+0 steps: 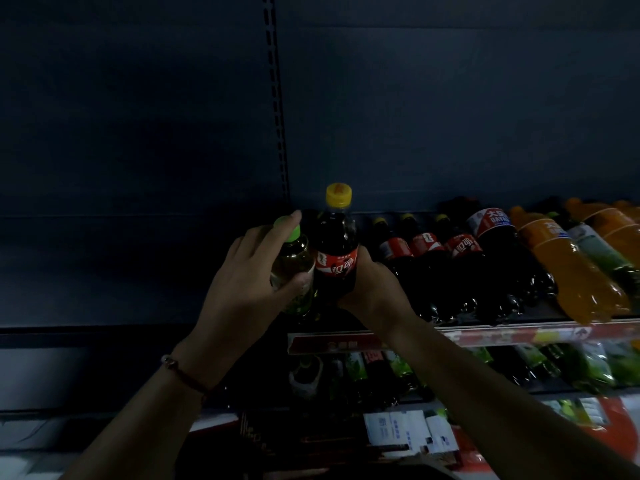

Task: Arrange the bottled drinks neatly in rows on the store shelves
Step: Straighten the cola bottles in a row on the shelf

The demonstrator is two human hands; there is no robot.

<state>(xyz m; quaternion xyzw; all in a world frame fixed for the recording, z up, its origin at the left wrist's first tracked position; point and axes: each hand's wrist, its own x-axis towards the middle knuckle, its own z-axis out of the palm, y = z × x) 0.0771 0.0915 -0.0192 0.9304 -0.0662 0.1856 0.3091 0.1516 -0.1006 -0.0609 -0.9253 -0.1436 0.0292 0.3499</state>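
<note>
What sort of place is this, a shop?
Most likely a shop's drinks aisle: a row of cola bottles beside orange soda bottles on a shelf with a price strip, and more bottles on the shelf below.

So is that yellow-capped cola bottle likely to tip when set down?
Probably somewhat: the cola bottle is tall and narrow. It looks nearly full, so likely heavy for its size. The right hand grips it low, around the label.

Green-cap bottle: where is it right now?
Head view, centre-left: the green-cap bottle is gripped in the left hand, touching the left side of the cola bottle held by the right hand, at the shelf's left end.
</note>
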